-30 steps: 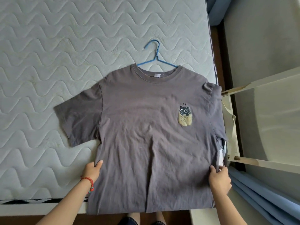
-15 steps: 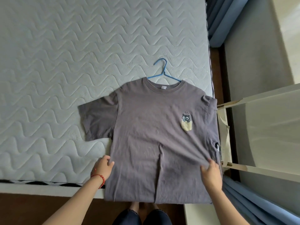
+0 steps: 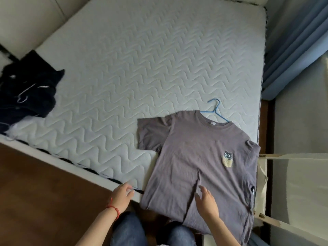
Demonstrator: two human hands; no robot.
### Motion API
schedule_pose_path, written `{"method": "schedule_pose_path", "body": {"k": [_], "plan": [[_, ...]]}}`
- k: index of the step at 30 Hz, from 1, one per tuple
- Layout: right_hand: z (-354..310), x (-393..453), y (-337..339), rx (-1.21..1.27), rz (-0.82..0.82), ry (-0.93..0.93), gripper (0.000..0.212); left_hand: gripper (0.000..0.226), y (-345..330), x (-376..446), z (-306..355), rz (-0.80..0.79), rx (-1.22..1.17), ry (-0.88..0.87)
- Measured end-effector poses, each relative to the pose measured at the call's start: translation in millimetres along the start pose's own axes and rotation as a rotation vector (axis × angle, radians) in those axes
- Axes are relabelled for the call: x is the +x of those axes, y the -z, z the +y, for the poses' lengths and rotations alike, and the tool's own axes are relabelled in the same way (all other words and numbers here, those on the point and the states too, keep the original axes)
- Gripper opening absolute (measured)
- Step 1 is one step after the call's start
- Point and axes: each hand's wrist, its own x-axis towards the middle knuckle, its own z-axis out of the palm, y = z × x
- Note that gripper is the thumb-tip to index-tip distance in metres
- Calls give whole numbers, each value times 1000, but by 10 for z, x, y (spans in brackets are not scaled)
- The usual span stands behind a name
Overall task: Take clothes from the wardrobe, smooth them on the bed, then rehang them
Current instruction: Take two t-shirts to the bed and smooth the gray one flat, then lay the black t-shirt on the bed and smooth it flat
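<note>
A grey T-shirt (image 3: 200, 157) is being laid out flat, front side up, at the near right corner of a quilted mattress (image 3: 142, 68), its hem hanging over the near edge and its right sleeve reaching the right edge. A blue hanger (image 3: 215, 110) is being kept inside the collar, its hook lying on the quilting beyond the neckline. A small cat print is being shown on the chest. A long crease is being left running up from the hem through the middle of the fabric.

The right hand (image 3: 206, 204) is being held at the crease near the hem, fingers loosely spread and gripping nothing; whether the palm is pressing the cloth cannot be told. The left hand (image 3: 122, 195), with a red bracelet at the wrist, is being held at the near edge just left of the shirt, fingers relaxed and slightly apart, clear of the fabric.

A heap of dark clothes (image 3: 26, 87) is being left at the far left edge, well apart from the shirt. An open cream wardrobe door (image 3: 298, 189) is being seen at the right, beside blue curtains (image 3: 291, 50).
</note>
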Motion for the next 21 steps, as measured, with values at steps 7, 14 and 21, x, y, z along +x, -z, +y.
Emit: {"method": "schedule_pose_path", "body": {"k": [7, 14, 21], "plan": [[-934, -218, -463, -175, -116, 151, 41, 13, 500, -310, -1048, 30, -174, 202], [-2072, -390, -1223, -230, -155, 174, 33, 19, 1229, -347, -2295, 50, -383, 299], [-3229, -465, -1907, -361, -215, 247, 30, 22, 1839, -407, -3486, 167, -664, 494]]}}
